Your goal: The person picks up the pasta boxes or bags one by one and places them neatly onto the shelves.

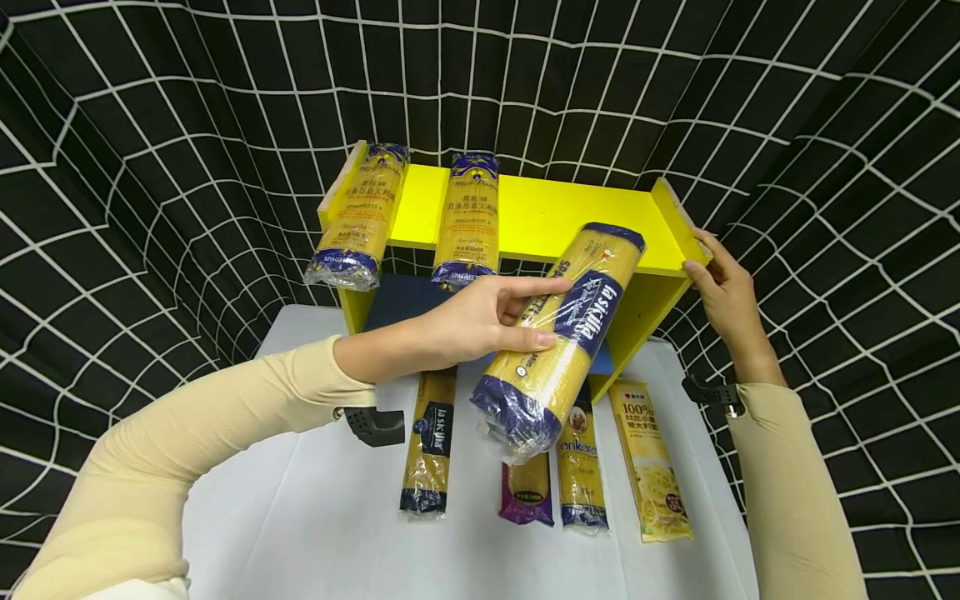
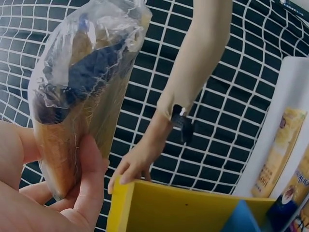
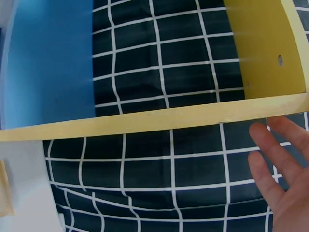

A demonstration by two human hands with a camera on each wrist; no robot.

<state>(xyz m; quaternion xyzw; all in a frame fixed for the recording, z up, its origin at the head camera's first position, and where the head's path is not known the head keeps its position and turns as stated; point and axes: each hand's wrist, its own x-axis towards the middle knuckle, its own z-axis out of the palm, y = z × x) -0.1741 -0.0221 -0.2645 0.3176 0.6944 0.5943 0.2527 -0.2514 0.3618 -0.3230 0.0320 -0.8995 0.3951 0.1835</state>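
Observation:
In the head view, my left hand [image 1: 487,321] grips a clear-wrapped pack of La Sicilia spaghetti [image 1: 577,292], thumb on the front and index finger stretched along it. The pack tilts in front of the yellow shelf [image 1: 540,208], its lower end toward me. Close up in the left wrist view, the fingers wrap the spaghetti pack [image 2: 91,77]. My right hand [image 1: 727,292] touches the shelf's right end panel with its fingertips. From the right wrist, its fingers [image 3: 275,159] lie loosely extended along the panel's outer side.
Two spaghetti packs [image 1: 360,212] [image 1: 471,217] lie on the top shelf at left and centre. Below, a La Sicilia pack [image 1: 431,450], a purple-ended pack [image 1: 527,492], an Ankara pack [image 1: 581,467] and a yellow noodle pack [image 1: 652,467] lie on the white table [image 1: 322,517]. Black gridded cloth surrounds everything.

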